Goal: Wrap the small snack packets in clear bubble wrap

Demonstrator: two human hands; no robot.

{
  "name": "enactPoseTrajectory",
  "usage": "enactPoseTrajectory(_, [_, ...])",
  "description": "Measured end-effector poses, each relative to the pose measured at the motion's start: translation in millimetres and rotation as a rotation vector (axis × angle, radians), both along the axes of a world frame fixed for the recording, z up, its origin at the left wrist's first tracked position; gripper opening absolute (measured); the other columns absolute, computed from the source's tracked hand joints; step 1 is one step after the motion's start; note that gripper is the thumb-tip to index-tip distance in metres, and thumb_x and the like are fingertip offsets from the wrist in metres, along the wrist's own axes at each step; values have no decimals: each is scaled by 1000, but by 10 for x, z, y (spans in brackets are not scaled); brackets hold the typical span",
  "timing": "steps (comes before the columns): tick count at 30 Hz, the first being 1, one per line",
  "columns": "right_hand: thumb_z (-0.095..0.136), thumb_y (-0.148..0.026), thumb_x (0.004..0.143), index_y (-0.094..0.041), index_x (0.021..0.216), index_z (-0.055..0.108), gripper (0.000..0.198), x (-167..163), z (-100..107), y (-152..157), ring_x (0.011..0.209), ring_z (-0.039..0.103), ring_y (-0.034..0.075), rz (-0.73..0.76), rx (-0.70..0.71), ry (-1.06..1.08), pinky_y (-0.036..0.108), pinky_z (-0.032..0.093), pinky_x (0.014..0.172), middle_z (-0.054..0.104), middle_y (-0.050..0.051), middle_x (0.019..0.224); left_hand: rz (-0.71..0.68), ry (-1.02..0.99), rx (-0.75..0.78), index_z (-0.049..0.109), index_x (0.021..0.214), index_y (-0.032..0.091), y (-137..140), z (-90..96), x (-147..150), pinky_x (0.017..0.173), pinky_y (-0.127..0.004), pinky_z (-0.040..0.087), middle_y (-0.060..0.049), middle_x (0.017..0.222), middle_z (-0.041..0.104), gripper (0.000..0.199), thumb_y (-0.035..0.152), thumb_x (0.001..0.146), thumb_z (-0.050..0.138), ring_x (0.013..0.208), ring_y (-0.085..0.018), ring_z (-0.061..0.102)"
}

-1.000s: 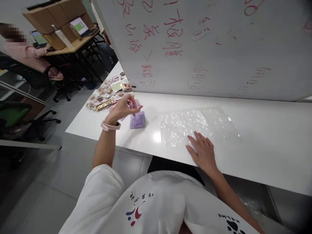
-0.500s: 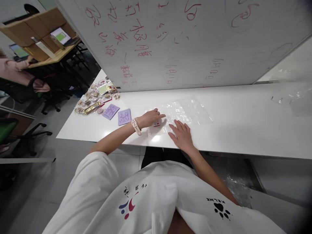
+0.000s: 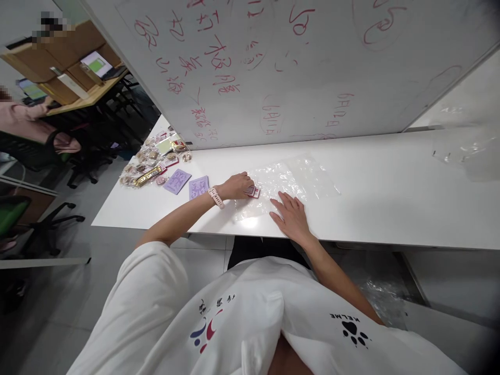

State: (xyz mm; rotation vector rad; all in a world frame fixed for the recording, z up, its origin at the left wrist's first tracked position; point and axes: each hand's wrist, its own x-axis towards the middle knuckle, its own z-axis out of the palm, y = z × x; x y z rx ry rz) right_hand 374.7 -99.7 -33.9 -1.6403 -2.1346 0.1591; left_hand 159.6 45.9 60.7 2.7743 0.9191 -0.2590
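My left hand (image 3: 237,186), with a pale pink watch on its wrist, is closed, its fingers curled down on a small red-and-white packet (image 3: 254,192). The packet's right end sticks out past the fingertips; its kind is not clear. Beneath both hands lies a clear plastic bag (image 3: 281,179), flat and wrinkled on the white table. My right hand (image 3: 291,216) rests with fingers spread, its fingertips on the bag's near edge. It holds nothing. Left of my left hand are two purple patterned packets, one (image 3: 177,180) apart and another (image 3: 198,186) partly behind my wrist.
A pile of small wrapped snacks (image 3: 150,161) covers the table's left end. Behind the table (image 3: 390,192) stands a whiteboard (image 3: 250,73) with red writing. More clear plastic (image 3: 474,156) lies at the far right. A seated person (image 3: 29,125) in pink is at a desk far left.
My left hand has pulled slightly left and its extended fingers have curled in on the red-and-white packet. My right hand stays in place. The view has shifted slightly.
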Motion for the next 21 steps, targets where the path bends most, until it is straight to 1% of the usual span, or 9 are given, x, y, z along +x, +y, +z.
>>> enactPoseTrajectory(3, [36, -44, 103, -23, 140, 56, 47, -10, 27, 5, 145, 36, 29, 9, -8, 18, 52, 30, 113, 41, 12, 157, 122, 11, 5, 64, 90, 18, -108, 22, 189, 68, -33, 41, -12, 91, 68, 26, 42, 82, 63, 86, -26, 60])
enactPoseTrajectory(5, [37, -43, 103, -23, 140, 56, 47, -25, 54, -11, 145, 35, 30, 6, -24, 17, 51, 34, 109, 40, 13, 157, 204, -38, 4, 63, 88, 17, -197, 19, 379, 63, -33, 39, -11, 85, 67, 27, 43, 84, 60, 77, -24, 59])
enactPoseTrajectory(6, [37, -42, 103, -22, 140, 56, 46, -33, 67, -32, 144, 36, 31, 0, -32, 9, 51, 36, 107, 41, 14, 157, 236, -75, 7, 62, 89, 16, -241, 8, 481, 62, -33, 39, -11, 85, 66, 25, 41, 84, 60, 76, -24, 59])
enactPoseTrajectory(8, [38, -41, 103, -19, 138, 57, 46, -43, 86, -100, 143, 37, 32, -9, -43, -16, 50, 39, 103, 43, 16, 155, 260, -130, 7, 62, 93, 15, -318, -30, 672, 62, -33, 39, -12, 91, 66, 23, 37, 84, 61, 82, -25, 59])
enactPoseTrajectory(11, [37, -39, 103, -18, 139, 56, 46, -29, 92, -254, 142, 39, 32, -13, -47, -35, 49, 41, 102, 44, 16, 154, 228, -124, -33, 61, 99, 14, -404, -99, 848, 64, -33, 41, -14, 102, 65, 25, 34, 85, 63, 93, -27, 58])
enactPoseTrajectory(14, [37, -37, 103, -19, 140, 56, 44, 22, 79, -397, 142, 39, 30, 1, -30, 14, 48, 42, 103, 44, 13, 155, 176, -118, -64, 61, 102, 16, -453, -134, 868, 68, -33, 42, -12, 106, 64, 25, 33, 86, 65, 99, -26, 57])
enactPoseTrajectory(17, [37, -35, 103, -20, 131, 62, 40, 95, 70, -466, 137, 46, 27, 6, 15, 156, 46, 43, 105, 54, 12, 146, 144, -127, -47, 62, 103, 17, -487, -136, 820, 71, -33, 43, -11, 106, 64, 21, 31, 87, 65, 101, -26, 56])
enactPoseTrajectory(19, [36, -35, 103, -21, 130, 62, 40, 152, 71, -469, 130, 52, 25, -65, 51, 281, 44, 45, 105, 61, 12, 136, 158, -139, -51, 63, 103, 17, -513, -143, 799, 71, -33, 43, -10, 106, 64, 21, 33, 88, 64, 100, -26, 55])
enactPoseTrajectory(21, [34, -37, 104, -20, 138, 55, 44, 204, 72, -448, 126, 54, 25, -170, 67, 362, 43, 46, 103, 62, 12, 134, 183, -174, -61, 63, 106, 17, -538, -167, 806, 71, -34, 43, -10, 107, 64, 26, 36, 88, 65, 101, -26, 55])
